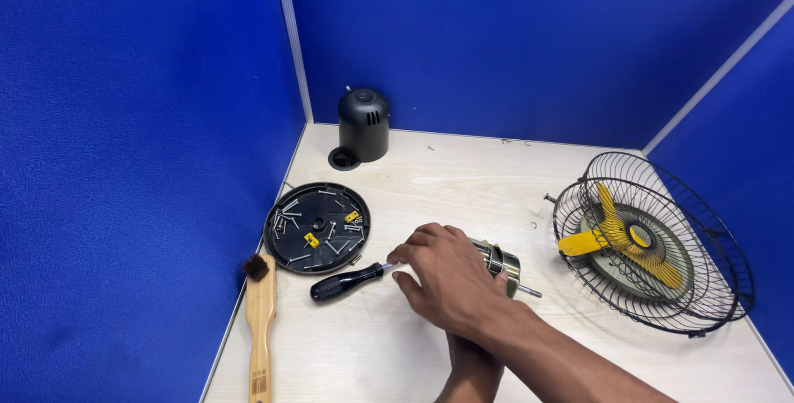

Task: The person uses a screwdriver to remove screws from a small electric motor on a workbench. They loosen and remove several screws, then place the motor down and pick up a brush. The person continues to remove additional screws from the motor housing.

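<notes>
A brass-coloured fan motor [499,261] is lying on its side near the middle of the pale wooden surface [430,180], its thin shaft pointing right. The right hand [447,279] is resting over the motor's left end, fingers [411,248] curled loosely and reaching down toward the metal tip of a black-handled screwdriver [347,281], which is lying just to the left; whether they are pinching the tip cannot be told. The left hand [471,366] is sitting beneath the right forearm, mostly hidden, so its grip cannot be told. Left of the screwdriver, a round black cover [317,228] is holding loose screws and yellow clips. A wooden brush [260,320] is lying by the left edge, a black motor housing [363,124] is standing at the back, and a wire fan guard with yellow blades [649,242] is resting at the right
</notes>
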